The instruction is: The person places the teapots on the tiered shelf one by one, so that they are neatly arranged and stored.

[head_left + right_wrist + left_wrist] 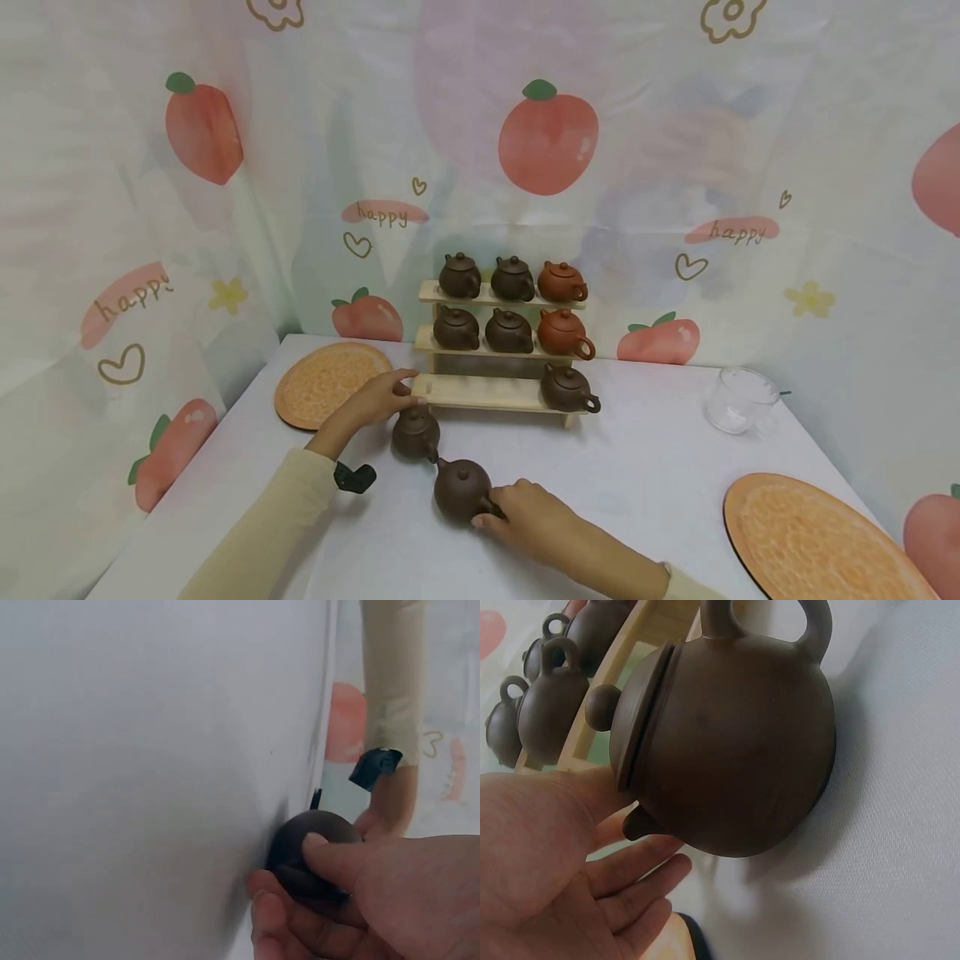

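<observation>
**Two teapots handled in front of the wooden rack**

A dark teapot point(461, 490) is seen in the head view near the middle of the tabletop point(645, 467), toward the front edge, with its handle pinched by the right hand point(528, 521). The grip is shown closer in the right wrist view: thumb on top, fingers point(289, 915) curled underneath, pot body point(315, 832) only partly visible. A second teapot point(416, 432) stands just behind it, close to the rack's front left corner. The left hand point(378, 398) is laid over it with fingers relaxed and extended toward the rack's lowest shelf; no clear grasp is shown. In the left wrist view the same pot point(727, 742) fills the frame, lid knob and handle visible, the palm point(547, 862) open beside it with fingers spread; contact cannot be told.

The wooden rack point(487, 392) is placed at the back edge of the tabletop. Three teapots are held on the top shelf, three on the middle shelf, and one point(568, 389) at the right end of the lowest shelf. A glass cup point(738, 402) is seen near the right edge; contents cannot be told. One orange mat point(322, 385) lies at the back left corner, another point(810, 542) at the front right corner. These are shown only in the head view.
</observation>
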Action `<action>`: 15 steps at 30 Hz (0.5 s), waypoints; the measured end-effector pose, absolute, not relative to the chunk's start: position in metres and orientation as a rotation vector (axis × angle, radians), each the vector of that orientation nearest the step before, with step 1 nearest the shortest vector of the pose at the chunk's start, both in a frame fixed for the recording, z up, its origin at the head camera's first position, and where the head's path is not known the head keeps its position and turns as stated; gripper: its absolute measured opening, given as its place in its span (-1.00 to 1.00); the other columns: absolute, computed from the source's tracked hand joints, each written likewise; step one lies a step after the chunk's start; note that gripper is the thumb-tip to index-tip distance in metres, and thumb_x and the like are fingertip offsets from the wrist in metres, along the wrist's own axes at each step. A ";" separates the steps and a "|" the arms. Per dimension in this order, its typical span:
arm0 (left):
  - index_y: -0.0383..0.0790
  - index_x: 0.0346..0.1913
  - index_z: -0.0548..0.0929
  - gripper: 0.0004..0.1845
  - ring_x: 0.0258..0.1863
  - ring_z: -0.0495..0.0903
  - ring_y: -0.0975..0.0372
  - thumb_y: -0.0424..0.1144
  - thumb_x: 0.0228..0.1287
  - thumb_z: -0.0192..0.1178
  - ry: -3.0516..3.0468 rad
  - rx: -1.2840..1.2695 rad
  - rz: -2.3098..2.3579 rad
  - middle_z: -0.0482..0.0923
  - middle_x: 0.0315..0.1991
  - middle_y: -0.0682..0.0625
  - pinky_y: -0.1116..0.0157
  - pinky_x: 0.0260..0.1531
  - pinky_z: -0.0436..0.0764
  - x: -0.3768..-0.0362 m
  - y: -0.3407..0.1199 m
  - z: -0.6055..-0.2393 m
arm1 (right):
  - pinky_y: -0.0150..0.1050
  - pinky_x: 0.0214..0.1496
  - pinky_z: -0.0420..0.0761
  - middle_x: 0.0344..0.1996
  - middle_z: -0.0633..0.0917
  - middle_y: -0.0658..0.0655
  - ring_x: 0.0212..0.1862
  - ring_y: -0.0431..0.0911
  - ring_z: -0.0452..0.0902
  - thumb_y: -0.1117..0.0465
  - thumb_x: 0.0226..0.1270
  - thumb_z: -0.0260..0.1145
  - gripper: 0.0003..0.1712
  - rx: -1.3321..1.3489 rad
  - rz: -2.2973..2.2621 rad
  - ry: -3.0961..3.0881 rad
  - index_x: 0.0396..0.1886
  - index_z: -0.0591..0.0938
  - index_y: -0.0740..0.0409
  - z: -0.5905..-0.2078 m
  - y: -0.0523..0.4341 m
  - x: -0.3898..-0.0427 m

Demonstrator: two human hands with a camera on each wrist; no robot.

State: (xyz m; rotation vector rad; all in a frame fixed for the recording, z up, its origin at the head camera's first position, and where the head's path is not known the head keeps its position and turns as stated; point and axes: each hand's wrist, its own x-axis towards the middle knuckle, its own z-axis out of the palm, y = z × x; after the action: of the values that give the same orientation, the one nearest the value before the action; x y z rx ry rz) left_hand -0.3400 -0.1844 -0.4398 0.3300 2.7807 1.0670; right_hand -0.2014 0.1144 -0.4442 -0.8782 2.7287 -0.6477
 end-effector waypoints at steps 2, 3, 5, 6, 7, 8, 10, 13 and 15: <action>-0.30 0.56 0.39 -0.28 0.23 0.65 -0.17 -0.03 0.50 0.34 2.780 0.330 1.066 0.67 0.19 -0.38 -0.11 0.21 0.61 -0.340 -0.184 -0.440 | -0.33 -0.51 0.32 -0.65 0.39 -0.13 -0.56 -0.28 0.28 -0.03 0.47 0.42 -0.62 -0.884 -0.630 2.753 -0.48 0.57 0.05 -0.445 0.114 -0.200; -0.30 0.56 0.39 -0.28 0.23 0.65 -0.17 -0.03 0.50 0.34 2.780 0.331 1.065 0.66 0.19 -0.38 -0.11 0.21 0.60 -0.340 -0.184 -0.440 | -0.32 -0.50 0.35 -0.64 0.44 -0.12 -0.55 -0.27 0.31 -0.03 0.48 0.41 -0.64 -0.892 -0.617 2.772 -0.45 0.59 0.06 -0.446 0.115 -0.199; -0.29 0.55 0.39 -0.28 0.23 0.65 -0.17 -0.03 0.50 0.34 2.783 0.330 1.064 0.66 0.19 -0.38 -0.11 0.21 0.60 -0.340 -0.184 -0.440 | -0.28 -0.47 0.41 -0.61 0.51 -0.08 -0.52 -0.26 0.36 -0.03 0.48 0.40 -0.66 -0.917 -0.593 2.812 -0.42 0.60 0.07 -0.446 0.116 -0.199; -0.29 0.55 0.39 -0.28 0.23 0.65 -0.17 -0.03 0.50 0.34 2.785 0.330 1.063 0.67 0.19 -0.38 -0.11 0.21 0.60 -0.340 -0.184 -0.440 | -0.27 -0.45 0.43 -0.60 0.54 -0.08 -0.51 -0.25 0.38 -0.03 0.48 0.40 -0.67 -0.932 -0.587 2.830 -0.41 0.61 0.06 -0.447 0.118 -0.199; -0.29 0.55 0.39 -0.28 0.23 0.65 -0.17 -0.03 0.50 0.34 2.787 0.331 1.062 0.67 0.19 -0.38 -0.12 0.22 0.60 -0.340 -0.184 -0.439 | -0.26 -0.43 0.44 -0.59 0.56 -0.08 -0.50 -0.25 0.39 -0.03 0.48 0.40 -0.68 -0.949 -0.587 2.844 -0.40 0.61 0.05 -0.447 0.119 -0.199; -0.29 0.55 0.39 -0.28 0.23 0.65 -0.17 -0.03 0.50 0.34 2.789 0.330 1.059 0.67 0.19 -0.38 -0.12 0.22 0.60 -0.340 -0.184 -0.439 | -0.24 -0.43 0.45 -0.58 0.57 -0.08 -0.49 -0.24 0.41 -0.03 0.47 0.40 -0.68 -0.966 -0.596 2.855 -0.41 0.60 0.04 -0.448 0.121 -0.200; -0.28 0.55 0.39 -0.28 0.23 0.65 -0.17 -0.03 0.50 0.34 2.791 0.326 1.054 0.67 0.19 -0.38 -0.12 0.22 0.60 -0.340 -0.184 -0.439 | -0.24 -0.42 0.46 -0.58 0.57 -0.10 -0.48 -0.24 0.43 -0.02 0.47 0.40 -0.70 -0.998 -0.610 2.865 -0.41 0.59 0.01 -0.449 0.124 -0.201; -0.28 0.55 0.39 -0.28 0.24 0.65 -0.17 -0.03 0.50 0.34 2.792 0.325 1.049 0.67 0.19 -0.38 -0.12 0.23 0.59 -0.340 -0.184 -0.440 | -0.22 -0.42 0.48 -0.57 0.60 -0.11 -0.47 -0.25 0.47 -0.03 0.46 0.40 -0.70 -1.038 -0.620 2.883 -0.41 0.59 -0.01 -0.451 0.129 -0.202; -0.28 0.56 0.39 -0.28 0.24 0.65 -0.17 -0.03 0.50 0.34 2.792 0.328 1.049 0.67 0.19 -0.38 -0.12 0.23 0.59 -0.340 -0.184 -0.440 | -0.20 -0.42 0.49 -0.56 0.62 -0.10 -0.46 -0.25 0.49 -0.03 0.46 0.40 -0.71 -1.047 -0.614 2.900 -0.41 0.59 -0.01 -0.453 0.133 -0.204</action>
State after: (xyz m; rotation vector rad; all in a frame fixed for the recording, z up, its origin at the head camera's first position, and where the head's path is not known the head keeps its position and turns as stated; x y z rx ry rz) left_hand -0.3400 -0.1838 -0.4402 0.3277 2.7923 1.0494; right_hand -0.2038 0.1326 -0.4527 -1.0471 2.9004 -0.6143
